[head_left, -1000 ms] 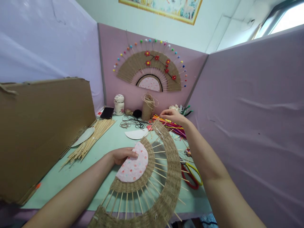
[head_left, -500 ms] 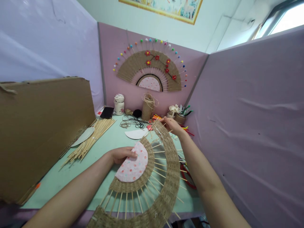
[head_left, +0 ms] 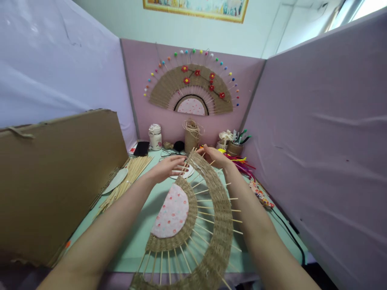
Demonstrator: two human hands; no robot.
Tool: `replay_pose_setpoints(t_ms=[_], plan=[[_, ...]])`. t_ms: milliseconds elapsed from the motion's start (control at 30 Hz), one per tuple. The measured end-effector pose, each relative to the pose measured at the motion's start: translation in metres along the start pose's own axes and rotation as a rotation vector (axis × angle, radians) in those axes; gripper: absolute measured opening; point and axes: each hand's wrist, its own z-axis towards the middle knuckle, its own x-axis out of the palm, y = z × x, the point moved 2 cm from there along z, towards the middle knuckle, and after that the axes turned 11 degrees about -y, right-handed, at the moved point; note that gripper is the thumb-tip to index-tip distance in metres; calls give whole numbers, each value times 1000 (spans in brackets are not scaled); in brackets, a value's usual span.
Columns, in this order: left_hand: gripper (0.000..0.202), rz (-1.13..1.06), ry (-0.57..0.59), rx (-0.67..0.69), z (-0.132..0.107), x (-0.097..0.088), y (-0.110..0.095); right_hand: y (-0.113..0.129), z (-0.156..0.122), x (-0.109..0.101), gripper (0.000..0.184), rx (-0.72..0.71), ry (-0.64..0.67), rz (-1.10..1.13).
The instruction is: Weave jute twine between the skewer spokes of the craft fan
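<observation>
A half-round woven jute fan (head_left: 219, 217) on wooden sticks lies on the green table (head_left: 139, 237), with a pink flowered fabric half-disc (head_left: 171, 211) at its centre. My left hand (head_left: 167, 167) hovers at the fan's far end with its fingers stretched out, touching the stick tips. My right hand (head_left: 215, 156) rests on the far tip of the outer woven band, fingers curled around its edge.
A large cardboard sheet (head_left: 57, 173) leans at the left, with a bundle of bamboo sticks (head_left: 127, 179) beside it. At the back stand a jar (head_left: 155, 137), a twine spool (head_left: 191, 137), a pen cup (head_left: 235, 147) and coloured pipe cleaners (head_left: 242, 165). A finished fan (head_left: 191, 89) hangs on the wall.
My left hand left the pink fabric and moved forward to the fan's far end. My right hand stayed at the far tip. The camera view shifted slightly.
</observation>
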Motion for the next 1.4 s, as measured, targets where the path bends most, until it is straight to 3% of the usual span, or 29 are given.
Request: replay_pose_setpoints(t_ms=[133, 300, 467, 667, 900, 1067, 1233, 1400], plan=[[26, -78, -203, 97, 21, 12, -16, -5, 9, 14, 63, 1, 74, 47], [21, -84, -288, 136, 37, 24, -11, -16, 13, 14, 66, -30, 60, 96], [17, -66, -304, 141, 47, 30, -2, -19, 10, 2, 68, -47, 59, 80], [17, -84, -319, 110, 44, 28, -5, -9, 6, -17, 62, -135, -134, -139], [17, -138, -336, 57, 41, 26, -5, 19, -8, -6, 52, -312, -309, -414], [14, -181, -346, 61, 42, 19, -2, 28, -13, 0, 44, -404, -279, -551], [11, -290, -302, 57, 42, 6, 1, 24, -15, 0, 41, -356, -175, -568], [13, -368, -219, 51, 41, -5, 2, 20, -16, -2, 42, -338, -158, -480]])
